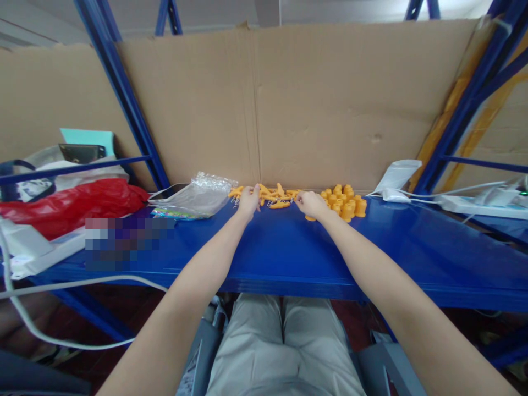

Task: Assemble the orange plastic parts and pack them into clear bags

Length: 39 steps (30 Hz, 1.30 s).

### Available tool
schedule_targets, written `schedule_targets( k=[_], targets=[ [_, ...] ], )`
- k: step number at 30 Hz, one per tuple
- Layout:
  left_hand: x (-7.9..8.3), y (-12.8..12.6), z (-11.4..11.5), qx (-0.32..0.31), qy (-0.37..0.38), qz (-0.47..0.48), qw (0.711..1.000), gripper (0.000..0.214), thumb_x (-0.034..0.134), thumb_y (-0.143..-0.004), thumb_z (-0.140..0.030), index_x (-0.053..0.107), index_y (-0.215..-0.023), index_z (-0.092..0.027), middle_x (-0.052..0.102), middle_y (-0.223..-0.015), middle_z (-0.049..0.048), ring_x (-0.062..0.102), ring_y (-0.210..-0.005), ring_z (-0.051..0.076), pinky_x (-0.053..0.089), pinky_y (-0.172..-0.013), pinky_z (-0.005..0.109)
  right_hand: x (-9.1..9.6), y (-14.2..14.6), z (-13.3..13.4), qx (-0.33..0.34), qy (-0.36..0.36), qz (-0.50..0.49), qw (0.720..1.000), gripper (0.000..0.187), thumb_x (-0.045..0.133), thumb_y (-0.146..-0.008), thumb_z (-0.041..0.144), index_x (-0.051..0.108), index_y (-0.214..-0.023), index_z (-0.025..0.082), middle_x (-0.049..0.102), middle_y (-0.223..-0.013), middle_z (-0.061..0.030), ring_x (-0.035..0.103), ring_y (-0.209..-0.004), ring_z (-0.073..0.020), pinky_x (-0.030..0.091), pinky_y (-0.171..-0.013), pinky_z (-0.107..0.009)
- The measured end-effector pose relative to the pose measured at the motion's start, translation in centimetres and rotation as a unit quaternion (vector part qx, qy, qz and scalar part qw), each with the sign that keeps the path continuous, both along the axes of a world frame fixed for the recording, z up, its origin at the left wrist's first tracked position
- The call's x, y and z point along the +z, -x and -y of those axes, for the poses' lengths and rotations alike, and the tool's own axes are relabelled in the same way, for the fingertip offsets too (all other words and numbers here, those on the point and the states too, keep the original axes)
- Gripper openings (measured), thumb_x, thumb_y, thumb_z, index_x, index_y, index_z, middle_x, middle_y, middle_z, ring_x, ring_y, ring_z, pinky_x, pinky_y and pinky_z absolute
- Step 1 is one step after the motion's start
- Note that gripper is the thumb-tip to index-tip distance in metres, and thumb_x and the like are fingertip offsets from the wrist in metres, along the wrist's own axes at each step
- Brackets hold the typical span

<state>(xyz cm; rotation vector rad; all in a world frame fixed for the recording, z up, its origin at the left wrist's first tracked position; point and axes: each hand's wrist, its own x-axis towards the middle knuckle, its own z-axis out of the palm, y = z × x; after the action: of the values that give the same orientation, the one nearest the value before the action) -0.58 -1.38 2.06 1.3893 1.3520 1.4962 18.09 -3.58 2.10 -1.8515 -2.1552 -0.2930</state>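
on the table (pixel 284 253), pieces (pixel 279 204) lie between bag (pixel 206 199) and cylinders (pixel 347 209).

Indoor light is soft and fairly even, brightest in a pale glow along the top right edge. The cardboard (pixel 330 104) is evenly lit without hard shadows; the blue shelf (pixel 284 247) carries a dull sheen, and small highlights glint on the clear bag (pixel 202 192). Beneath the shelf, the floor (pixel 344 319) sinks into murk. Wide-angle distortion tilts the posts (pixel 124 93) outward and stretches the arms (pixel 198 269) toward the lower corners. Detail is soft around the left hand (pixel 248 203), right hand (pixel 312 204) and orange pieces (pixel 346 202). A pixelated patch (pixel 124 242) hides part of the left side.
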Motion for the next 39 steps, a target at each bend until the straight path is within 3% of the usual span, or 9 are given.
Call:
schedule_targets(
  k=[4, 11, 17, 26, 32, 36, 39],
  targets=[
    [-0.2, 0.0, -0.2, -0.022, 0.002, -0.015, 1.0, 0.024, 0.049, -0.095, -0.023, 0.045, -0.073, -0.018, 0.04, -0.04, -0.0101, 0.036, -0.03, 0.005, 0.029, -0.036, 0.015, 0.1, 0.5, 0.3, 0.025, -0.022, -0.002, 0.999, 0.029, 0.041, -0.096, 0.026, 0.066, -0.109, 0.017, 0.072, -0.105, -0.0122, 0.066, -0.101, -0.0247, 0.044, -0.082, -0.031],
    [-0.2, -0.1, 0.0, -0.043, 0.014, -0.013, 0.999, 0.016, 0.053, -0.093, -0.024, 0.052, -0.08, -0.016, 0.047, -0.044, -0.0082, 0.037, -0.028, 0.005, 0.031, -0.035, 0.018, -0.5, 2.1, 0.4, 0.142, -0.025, -0.005, 0.99, 0.028, 0.042, -0.097, 0.024, 0.066, -0.107, 0.015, 0.073, -0.103, -0.0103, 0.066, -0.097, -0.022, 0.044, -0.083, -0.03],
    [-0.1, -0.1, -0.1, -0.025, 0.029, 0.008, 0.999, 0.012, 0.051, -0.093, -0.022, 0.053, -0.083, -0.015, 0.05, -0.047, -0.0071, 0.038, -0.028, 0.005, 0.031, -0.036, 0.018, -1.0, 2.7, 0.5, 0.176, -0.039, -0.06, 0.982, 0.028, 0.043, -0.096, 0.022, 0.061, -0.117, 0.017, 0.073, -0.102, -0.01, 0.067, -0.094, -0.0216, 0.046, -0.084, -0.032],
    [0.0, 0.2, -0.3, -0.001, 0.046, 0.086, 0.995, 0.013, 0.049, -0.093, -0.019, 0.051, -0.081, -0.016, 0.052, -0.05, -0.0069, 0.036, -0.027, 0.004, 0.033, -0.037, 0.017, -1.5, 3.1, 0.8, 0.283, -0.06, -0.103, 0.952, 0.025, 0.051, -0.091, 0.018, 0.06, -0.114, 0.018, 0.071, -0.103, -0.0084, 0.066, -0.093, -0.0187, 0.048, -0.082, -0.032],
    [0.0, 0.3, -0.4, 0.01, 0.052, 0.13, 0.99, 0.017, 0.052, -0.09, -0.019, 0.049, -0.074, -0.017, 0.049, -0.05, -0.0071, 0.037, -0.029, 0.004, 0.034, -0.038, 0.017, -1.7, 3.6, 1.0, 0.331, -0.074, -0.102, 0.935, 0.018, 0.055, -0.086, 0.015, 0.067, -0.099, 0.017, 0.072, -0.098, -0.0063, 0.066, -0.086, -0.0162, 0.049, -0.08, -0.03],
    [0.3, 0.2, -0.1, 0.03, 0.056, 0.155, 0.986, 0.018, 0.051, -0.09, -0.019, 0.047, -0.073, -0.018, 0.045, -0.048, -0.0081, 0.036, -0.029, 0.005, 0.033, -0.037, 0.017, -1.9, 4.2, 1.2, 0.347, -0.069, -0.079, 0.932, 0.024, 0.054, -0.086, 0.015, 0.07, -0.105, 0.016, 0.074, -0.098, -0.0069, 0.067, -0.084, -0.0169, 0.049, -0.081, -0.031],
    [0.4, 0.3, -0.1, 0.043, 0.056, 0.166, 0.984, 0.018, 0.051, -0.091, -0.02, 0.047, -0.073, -0.019, 0.042, -0.046, -0.0088, 0.036, -0.029, 0.005, 0.032, -0.035, 0.017, -2.0, 4.7, 1.5, 0.367, -0.071, -0.048, 0.926, 0.028, 0.052, -0.089, 0.015, 0.071, -0.11, 0.015, 0.073, -0.106, -0.0095, 0.068, -0.094, -0.0192, 0.048, -0.087, -0.033]
  ],
)
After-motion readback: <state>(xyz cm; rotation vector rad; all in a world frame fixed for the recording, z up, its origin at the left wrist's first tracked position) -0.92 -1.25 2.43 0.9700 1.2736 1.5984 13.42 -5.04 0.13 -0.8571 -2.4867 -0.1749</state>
